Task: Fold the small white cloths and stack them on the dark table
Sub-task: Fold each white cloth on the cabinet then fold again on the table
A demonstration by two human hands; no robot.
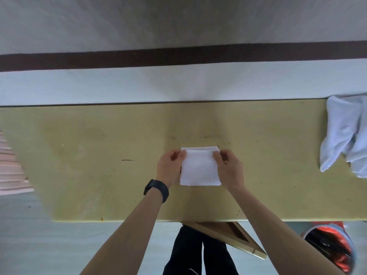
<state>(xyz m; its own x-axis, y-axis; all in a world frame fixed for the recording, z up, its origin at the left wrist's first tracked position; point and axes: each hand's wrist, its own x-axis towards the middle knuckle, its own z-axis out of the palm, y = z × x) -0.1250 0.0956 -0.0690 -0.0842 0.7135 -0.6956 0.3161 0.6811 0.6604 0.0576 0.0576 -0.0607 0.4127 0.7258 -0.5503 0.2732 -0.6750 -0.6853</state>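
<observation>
Pinching its far corners, left hand [169, 165] and right hand [231, 168] flank the folded white cloth [199, 170], apparently several layers thick.

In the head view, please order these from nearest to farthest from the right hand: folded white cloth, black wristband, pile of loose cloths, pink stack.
1. Folded white cloth: pinched by the right hand.
2. Black wristband: on the left wrist.
3. Pile of loose cloths: far right.
4. Pink stack: far left.
</observation>
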